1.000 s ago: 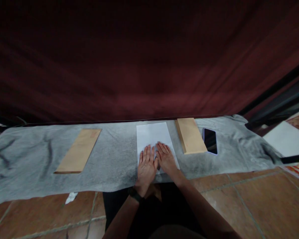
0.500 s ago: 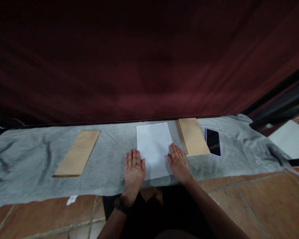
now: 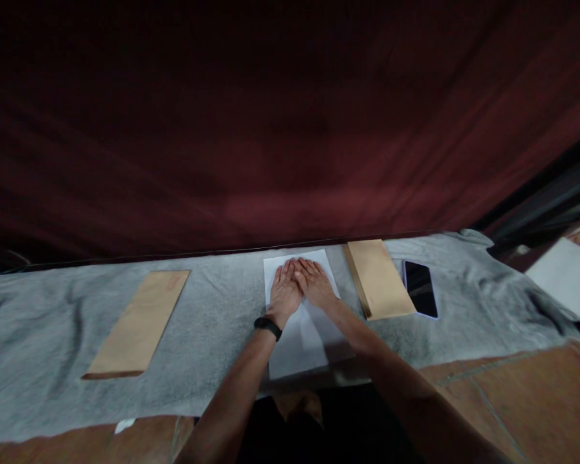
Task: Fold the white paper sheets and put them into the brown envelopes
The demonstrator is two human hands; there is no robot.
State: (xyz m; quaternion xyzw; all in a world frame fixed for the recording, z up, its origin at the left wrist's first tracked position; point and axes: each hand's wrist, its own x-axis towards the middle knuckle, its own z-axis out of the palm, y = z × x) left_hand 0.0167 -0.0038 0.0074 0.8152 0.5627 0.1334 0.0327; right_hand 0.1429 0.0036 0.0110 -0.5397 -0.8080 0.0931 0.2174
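Observation:
A white sheet of paper (image 3: 297,348) lies flat on a grey cloth, directly in front of me. My left hand (image 3: 285,290) rests palm down on its upper part, fingers stretched out and pointing away from me. Beside it, my right hand (image 3: 316,282) also presses flat on the paper, and the two hands touch or slightly overlap at the thumbs and fingers. Neither hand grips anything. A black band (image 3: 269,327) circles my left wrist.
Right of the paper stands a thick stack of brown envelopes (image 3: 381,280), with a phone (image 3: 420,288) against its side. A brown envelope (image 3: 138,324) lies to the left. The grey cloth (image 3: 212,322) covers the surface, and a dark red curtain (image 3: 280,154) hangs behind.
Both hands have moved from the paper's left and right edges inward and away from me, and now lie together on its upper part. The view has shifted slightly.

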